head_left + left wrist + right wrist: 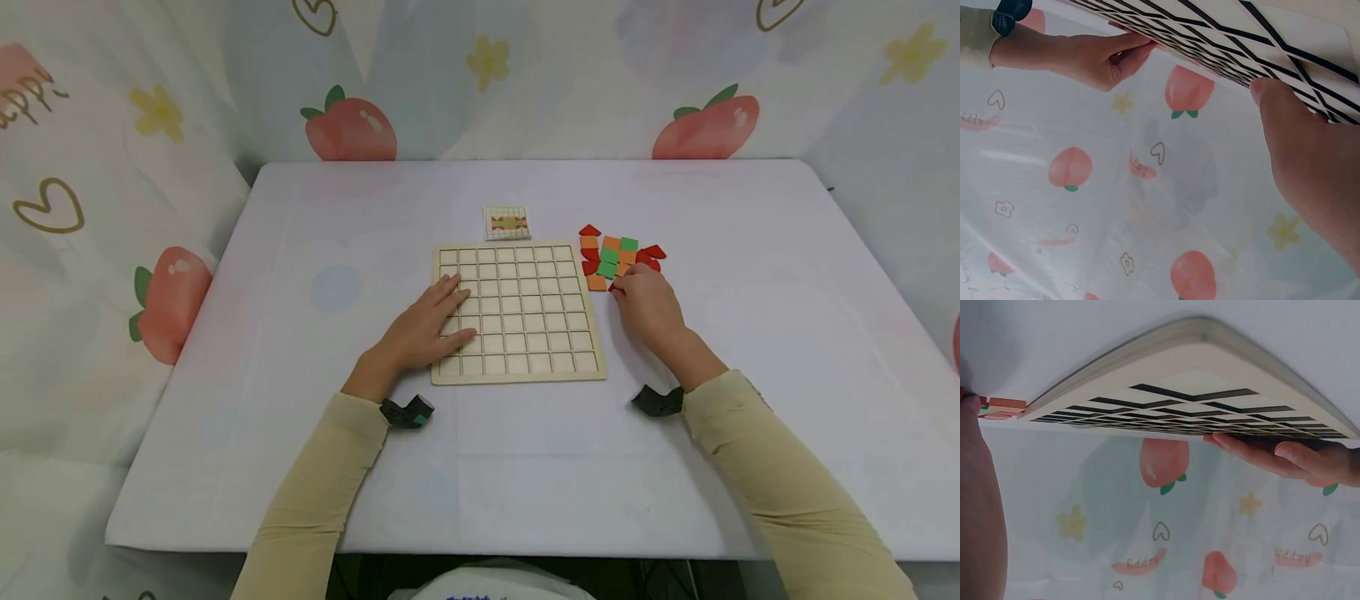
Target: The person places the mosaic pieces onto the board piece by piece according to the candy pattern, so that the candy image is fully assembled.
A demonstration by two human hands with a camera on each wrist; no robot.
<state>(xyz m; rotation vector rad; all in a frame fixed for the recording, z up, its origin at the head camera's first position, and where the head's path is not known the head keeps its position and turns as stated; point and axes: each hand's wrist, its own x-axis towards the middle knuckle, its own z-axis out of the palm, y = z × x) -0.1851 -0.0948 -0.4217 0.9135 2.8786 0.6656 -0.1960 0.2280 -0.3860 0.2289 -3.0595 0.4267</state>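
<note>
Flat-fingered, the left hand (429, 323) presses the wooden grid board's (525, 312) left edge at table centre; the right hand (647, 303) pinches a red tile (617, 288) from the coloured tile pile (615, 257) just right of it.

A white table (750, 333) carries a wooden grid board (525, 333) near its middle. Just behind the board lies a small pattern card (507, 222) — and just right of the board's far corner sits a cluster of red, orange and green tiles (611, 254).
</note>
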